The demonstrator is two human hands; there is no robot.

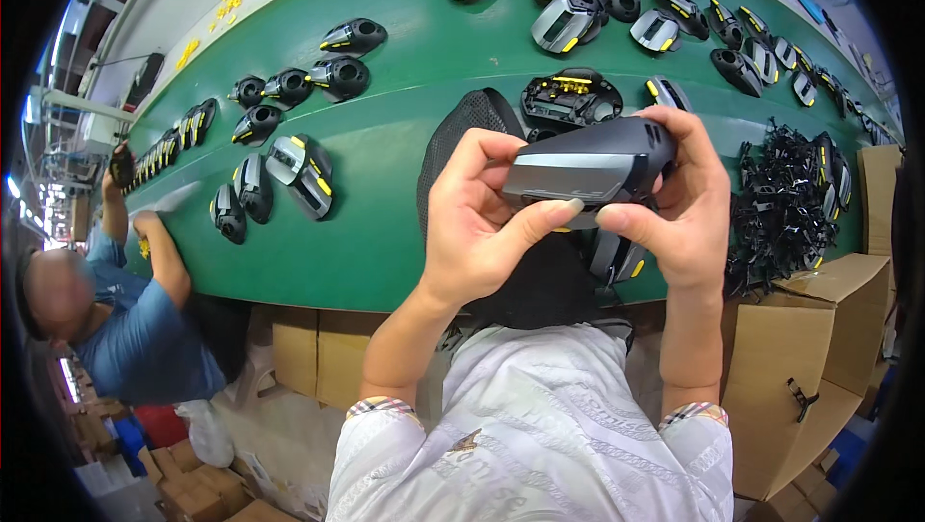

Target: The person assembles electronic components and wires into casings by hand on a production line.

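Note:
Between both hands I hold a grey-and-black plastic housing, rounded like a computer mouse, above the near part of the table. My left hand grips its left end, with the thumb along the lower edge. My right hand wraps round the black right end, its thumb also on the lower edge. Just beyond lies an opened black housing with yellow parts inside. A black mesh-covered piece is partly hidden behind my left hand. Below my hands, another grey housing lies near the table's edge.
Many similar housings stand about the green table. A heap of small black plastic parts lies at right, above an open cardboard box. At the far left another person works at the table. Yellow bits lie along the back.

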